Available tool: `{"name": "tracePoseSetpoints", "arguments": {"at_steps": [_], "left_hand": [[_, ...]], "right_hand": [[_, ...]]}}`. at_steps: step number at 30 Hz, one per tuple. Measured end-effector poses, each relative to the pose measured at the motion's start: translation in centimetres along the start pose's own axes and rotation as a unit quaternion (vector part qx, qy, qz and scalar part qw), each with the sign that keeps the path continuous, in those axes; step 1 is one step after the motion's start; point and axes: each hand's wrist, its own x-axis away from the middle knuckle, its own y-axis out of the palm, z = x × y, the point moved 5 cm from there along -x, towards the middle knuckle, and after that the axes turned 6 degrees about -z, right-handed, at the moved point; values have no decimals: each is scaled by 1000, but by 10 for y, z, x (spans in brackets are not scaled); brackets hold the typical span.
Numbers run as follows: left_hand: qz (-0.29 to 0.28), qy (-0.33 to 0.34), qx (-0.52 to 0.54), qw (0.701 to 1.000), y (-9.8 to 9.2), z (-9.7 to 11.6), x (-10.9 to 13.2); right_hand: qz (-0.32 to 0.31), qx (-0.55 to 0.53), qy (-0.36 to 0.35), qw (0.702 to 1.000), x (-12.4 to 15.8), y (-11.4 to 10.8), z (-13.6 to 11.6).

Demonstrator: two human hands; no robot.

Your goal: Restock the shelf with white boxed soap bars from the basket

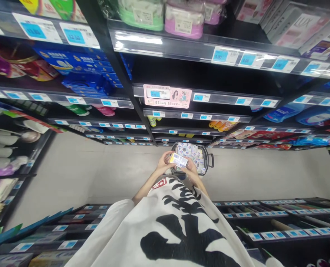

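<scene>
Between my two hands, in front of my body, is a small white box (178, 160) with a yellow end and bluish print. My left hand (165, 161) grips its yellow end, fingers closed round it. Closed on the opposite end is my right hand (190, 165). Just beyond and below the hands stands a dark shopping basket (206, 167) with a handle at its right. Many small boxes (187, 149), white with blue and green print, fill it. The print on the held box is too small to read.
Ahead, a black shelf unit (181, 59) carries price tags and a pink promotional sign (167, 96). Blue boxes (84, 79) sit on the left shelves, LUX boxes (298, 27) at upper right. Grey floor (120, 167) runs between the shelves. More shelves (281, 218) stand behind me.
</scene>
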Motion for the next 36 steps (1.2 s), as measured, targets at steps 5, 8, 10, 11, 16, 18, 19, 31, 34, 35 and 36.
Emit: {"name": "tracePoseSetpoints", "arguments": {"at_steps": [5, 8, 10, 11, 16, 18, 19, 31, 34, 35, 36], "left_hand": [[-73, 1, 0, 997, 9, 8, -2], [-114, -14, -52, 992, 14, 10, -1], [-105, -24, -78, 991, 14, 11, -2], [-97, -29, -83, 991, 14, 11, -3], [-98, -57, -96, 989, 14, 11, -3], [-120, -58, -108, 985, 16, 11, -1], [-130, -57, -115, 983, 17, 11, 0], [-104, -35, -157, 981, 13, 11, -6], [-93, -49, -156, 982, 11, 7, -6], [-92, -51, -157, 982, 10, 6, -6], [-92, -51, -158, 982, 10, 6, -6]], "right_hand": [[-20, -5, 103, 994, -1, 2, -1], [-17, 29, 147, 989, -2, 3, 0], [7, 10, 152, 988, -4, 3, 2], [20, -7, 147, 989, -6, 4, 4], [45, -91, 70, 992, -12, 15, 4], [28, -96, 54, 994, -13, 20, 2], [22, -92, 53, 994, -14, 21, 1], [64, -131, 54, 988, -16, 16, 1], [60, -138, 67, 986, -17, 18, -1], [61, -136, 70, 986, -17, 18, -2], [62, -134, 73, 986, -17, 18, -2]]}}
